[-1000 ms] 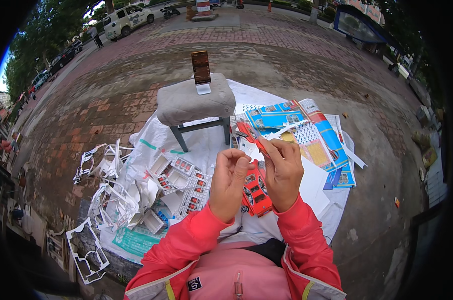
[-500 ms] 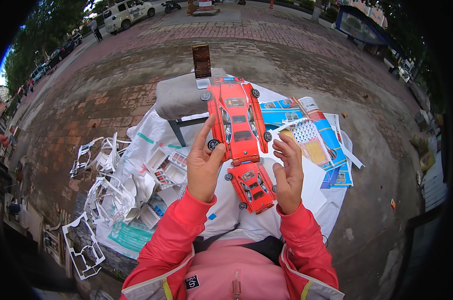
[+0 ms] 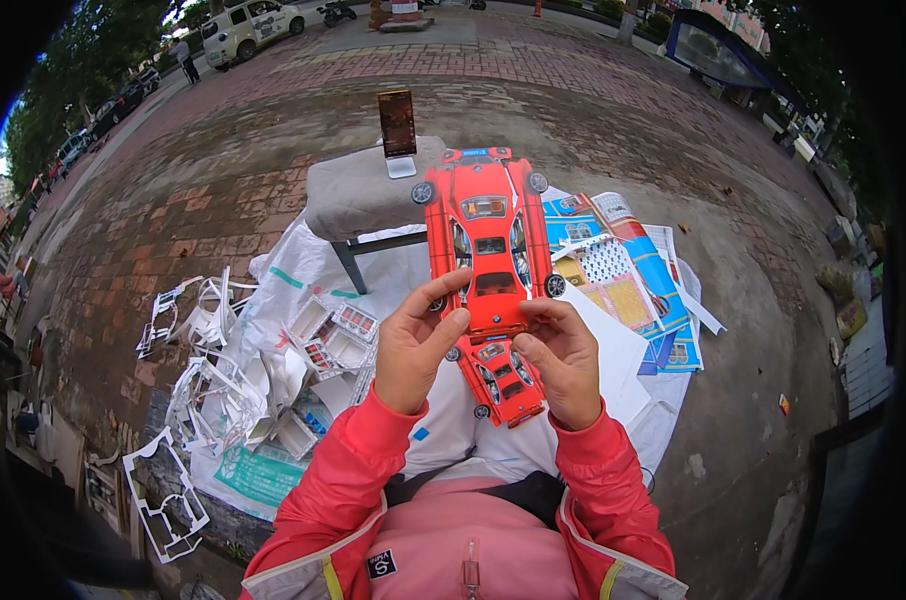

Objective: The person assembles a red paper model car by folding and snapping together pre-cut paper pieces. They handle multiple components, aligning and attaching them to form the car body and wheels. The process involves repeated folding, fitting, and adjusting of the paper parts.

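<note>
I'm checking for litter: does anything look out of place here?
Yes: at left, one white frame lies mostly off the sheet, while most tangled white scraps are heaped together, so it looks strayed.

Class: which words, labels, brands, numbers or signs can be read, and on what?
Phone: screen text too small.
Large red car: blue plate, blurred.
Van: side lettering, too small.
White sheet: green print, unclear.
Blue sheets: any words too small.
Shirt: black patch with white lettering, not copied here.
</note>
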`<action>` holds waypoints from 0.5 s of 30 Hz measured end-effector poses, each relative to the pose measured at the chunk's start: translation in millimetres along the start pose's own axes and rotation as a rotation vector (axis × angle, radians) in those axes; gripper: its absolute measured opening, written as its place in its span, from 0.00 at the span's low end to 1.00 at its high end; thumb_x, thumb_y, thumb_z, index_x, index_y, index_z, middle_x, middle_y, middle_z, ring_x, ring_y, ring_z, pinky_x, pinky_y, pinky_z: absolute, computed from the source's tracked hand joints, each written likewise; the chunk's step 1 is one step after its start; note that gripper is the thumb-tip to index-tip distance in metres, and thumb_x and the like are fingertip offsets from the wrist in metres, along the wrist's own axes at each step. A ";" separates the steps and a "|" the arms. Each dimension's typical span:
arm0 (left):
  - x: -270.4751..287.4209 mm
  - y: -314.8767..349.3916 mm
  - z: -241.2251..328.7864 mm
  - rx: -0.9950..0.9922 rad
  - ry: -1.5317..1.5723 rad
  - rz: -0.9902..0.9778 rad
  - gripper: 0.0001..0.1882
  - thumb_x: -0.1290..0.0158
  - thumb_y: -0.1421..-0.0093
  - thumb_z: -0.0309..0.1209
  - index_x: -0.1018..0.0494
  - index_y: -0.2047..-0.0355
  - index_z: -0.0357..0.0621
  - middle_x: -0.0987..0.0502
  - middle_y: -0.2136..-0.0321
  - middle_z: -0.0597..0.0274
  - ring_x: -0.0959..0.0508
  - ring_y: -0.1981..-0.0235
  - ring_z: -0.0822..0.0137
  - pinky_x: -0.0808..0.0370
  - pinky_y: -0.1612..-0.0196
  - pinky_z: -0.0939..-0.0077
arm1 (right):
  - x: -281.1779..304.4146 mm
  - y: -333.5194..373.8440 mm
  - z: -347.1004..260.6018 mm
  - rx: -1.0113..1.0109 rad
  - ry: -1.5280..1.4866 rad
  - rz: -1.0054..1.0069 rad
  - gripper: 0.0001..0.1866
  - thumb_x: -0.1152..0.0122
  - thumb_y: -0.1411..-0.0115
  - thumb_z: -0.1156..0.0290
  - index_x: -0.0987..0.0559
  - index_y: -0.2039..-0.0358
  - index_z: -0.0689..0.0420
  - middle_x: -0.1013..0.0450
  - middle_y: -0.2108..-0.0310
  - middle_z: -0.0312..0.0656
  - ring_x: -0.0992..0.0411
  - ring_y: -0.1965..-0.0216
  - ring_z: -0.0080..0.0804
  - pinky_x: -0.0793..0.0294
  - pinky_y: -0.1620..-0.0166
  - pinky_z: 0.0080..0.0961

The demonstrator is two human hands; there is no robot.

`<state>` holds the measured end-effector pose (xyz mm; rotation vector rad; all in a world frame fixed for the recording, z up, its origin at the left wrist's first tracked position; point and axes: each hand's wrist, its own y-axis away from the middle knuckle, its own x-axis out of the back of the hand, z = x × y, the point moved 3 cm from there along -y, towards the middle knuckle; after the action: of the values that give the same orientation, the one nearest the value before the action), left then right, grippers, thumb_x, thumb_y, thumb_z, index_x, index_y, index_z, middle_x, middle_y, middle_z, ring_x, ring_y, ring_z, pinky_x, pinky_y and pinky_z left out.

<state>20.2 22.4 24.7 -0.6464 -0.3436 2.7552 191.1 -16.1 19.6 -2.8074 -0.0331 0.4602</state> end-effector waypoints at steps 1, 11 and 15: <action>-1.6 0.5 0.5 -0.028 0.012 -0.035 0.23 0.48 0.36 0.22 0.35 0.41 0.32 0.28 0.47 0.55 0.27 0.48 0.71 0.28 0.46 0.75 | 0.2 0.1 -0.1 0.004 -0.002 0.000 0.19 0.40 0.41 0.82 0.28 0.48 0.62 0.29 0.54 0.41 0.28 0.55 0.25 0.26 0.51 0.22; -2.7 3.9 -0.6 0.044 0.041 -0.102 0.26 0.47 0.38 0.19 0.38 0.40 0.33 0.31 0.45 0.55 0.27 0.47 0.69 0.27 0.45 0.74 | -2.4 -3.4 -6.5 0.031 -0.004 0.029 0.18 0.45 0.37 0.78 0.29 0.46 0.65 0.29 0.52 0.43 0.28 0.53 0.27 0.27 0.49 0.25; -4.4 3.5 0.5 -0.003 0.006 -0.110 0.26 0.48 0.37 0.19 0.38 0.39 0.32 0.32 0.44 0.54 0.27 0.47 0.68 0.24 0.47 0.72 | 2.2 -4.7 -9.6 -0.027 0.075 -0.021 0.18 0.48 0.36 0.78 0.29 0.46 0.66 0.28 0.52 0.45 0.27 0.54 0.28 0.28 0.48 0.25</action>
<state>23.0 17.5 25.8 -0.6179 -0.3700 2.6482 196.3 -14.2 29.0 -2.8450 -0.0534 0.3514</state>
